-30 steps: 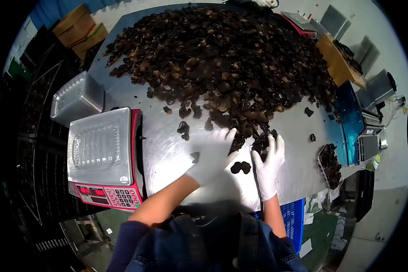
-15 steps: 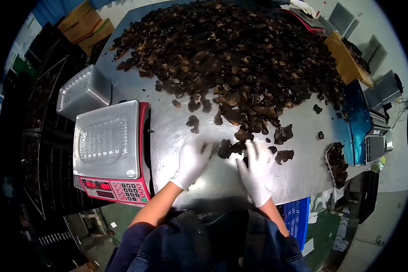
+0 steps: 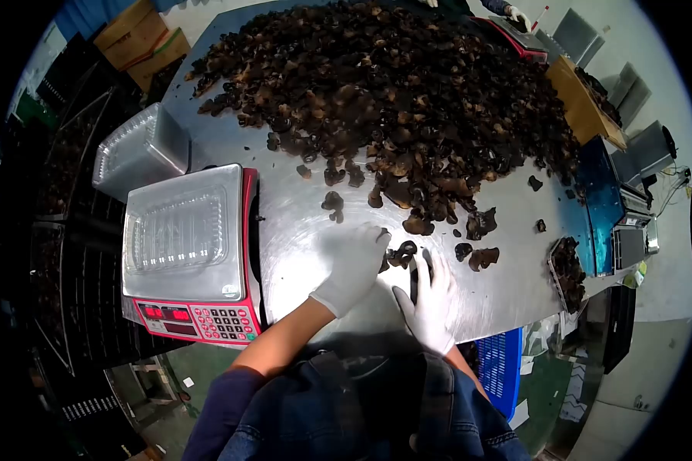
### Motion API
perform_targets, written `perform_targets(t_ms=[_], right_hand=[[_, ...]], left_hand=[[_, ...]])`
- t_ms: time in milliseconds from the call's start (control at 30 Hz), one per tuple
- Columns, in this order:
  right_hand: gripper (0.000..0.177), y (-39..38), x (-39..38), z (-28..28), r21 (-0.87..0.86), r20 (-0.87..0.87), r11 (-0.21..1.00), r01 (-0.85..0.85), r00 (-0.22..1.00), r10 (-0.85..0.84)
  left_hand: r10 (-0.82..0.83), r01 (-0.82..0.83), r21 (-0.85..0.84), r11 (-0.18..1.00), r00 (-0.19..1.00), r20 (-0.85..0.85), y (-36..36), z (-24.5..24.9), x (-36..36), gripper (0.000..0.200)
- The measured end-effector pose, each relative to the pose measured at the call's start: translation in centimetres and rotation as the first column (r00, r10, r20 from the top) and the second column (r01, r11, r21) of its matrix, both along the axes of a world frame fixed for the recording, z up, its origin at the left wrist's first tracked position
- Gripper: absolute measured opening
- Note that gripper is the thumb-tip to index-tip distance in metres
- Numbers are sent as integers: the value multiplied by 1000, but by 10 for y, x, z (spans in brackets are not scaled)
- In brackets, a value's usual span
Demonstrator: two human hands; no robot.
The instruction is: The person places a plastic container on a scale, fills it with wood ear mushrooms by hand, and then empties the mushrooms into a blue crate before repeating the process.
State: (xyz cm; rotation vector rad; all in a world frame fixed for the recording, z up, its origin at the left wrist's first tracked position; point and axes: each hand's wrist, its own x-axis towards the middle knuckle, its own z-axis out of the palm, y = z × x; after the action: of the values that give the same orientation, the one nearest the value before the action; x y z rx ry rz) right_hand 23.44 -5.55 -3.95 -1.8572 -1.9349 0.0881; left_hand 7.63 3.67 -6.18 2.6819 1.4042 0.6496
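My left hand [image 3: 350,265], in a white glove, touches small dark fungus pieces [image 3: 398,255] near the front of the metal table. Its fingers are curled in, and what they hold, if anything, is hidden. My right hand [image 3: 429,296], gloved too, is just right of those pieces with its fingers apart over a dark patch. More loose pieces [image 3: 484,259] lie to its right. Beyond both hands rises a big heap of dark fungus [image 3: 407,100]. To the left, a clear plastic tray [image 3: 178,234] sits on a red scale [image 3: 196,319] with a lit display.
Stacked clear trays [image 3: 142,150] stand behind the scale. A filled tray [image 3: 567,273] is at the right edge, near a blue bin [image 3: 601,200]. A blue basket [image 3: 500,373] is below the table edge. Another person's gloved hand [image 3: 517,17] is at the far right scale [image 3: 515,40].
My left hand has moved right, up to the small pieces. My right hand has shifted slightly down and stays near them. The other person's hand at the far scale has moved a little.
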Motion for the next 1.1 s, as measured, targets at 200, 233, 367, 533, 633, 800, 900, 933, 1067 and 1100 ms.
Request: perform_targets(t_ms=[200, 233, 367, 533, 633, 800, 900, 933, 1067, 1100], right_hand=[[37, 36, 12, -28, 92, 50, 992, -82, 996, 78], [35, 33, 14, -24, 86, 31, 993, -83, 996, 81], [62, 9, 17, 3, -99, 4, 993, -67, 998, 67], [64, 16, 81, 6, 123, 17, 958, 259, 965, -263], [60, 8, 85, 0, -26, -54, 978, 207, 977, -209], [63, -14, 64, 18, 2, 40, 995, -99, 994, 99], [56, 41, 98, 14, 130, -112, 968, 216, 973, -203], [60, 60, 104, 12, 127, -168, 953, 275, 953, -252], [48, 87, 124, -25, 30, 25, 939, 343, 939, -344], [38, 82, 124, -26, 86, 14, 937, 338, 940, -340]], left_hand=[[-6, 3, -134, 991, 1000, -27, 0, -4, -17, 30], [10, -7, -114, 993, 1000, 22, -1, -1, -18, 30], [-49, 52, -10, 999, 983, 179, 7, 7, -9, 28], [-111, 120, -108, 987, 990, 81, 39, 28, 47, 18], [-50, 53, -31, 998, 994, 93, 45, 15, 65, 16], [-161, 134, -302, 944, 985, -65, 16, 12, 10, 24], [-134, 112, -373, 921, 990, -34, 7, 33, 1, 27], [-138, 141, -359, 922, 990, 33, 7, 37, 1, 29], [-206, 253, -200, 947, 952, 227, 14, 24, 33, 26], [-209, 256, -200, 946, 951, 227, 11, 26, 41, 26]])
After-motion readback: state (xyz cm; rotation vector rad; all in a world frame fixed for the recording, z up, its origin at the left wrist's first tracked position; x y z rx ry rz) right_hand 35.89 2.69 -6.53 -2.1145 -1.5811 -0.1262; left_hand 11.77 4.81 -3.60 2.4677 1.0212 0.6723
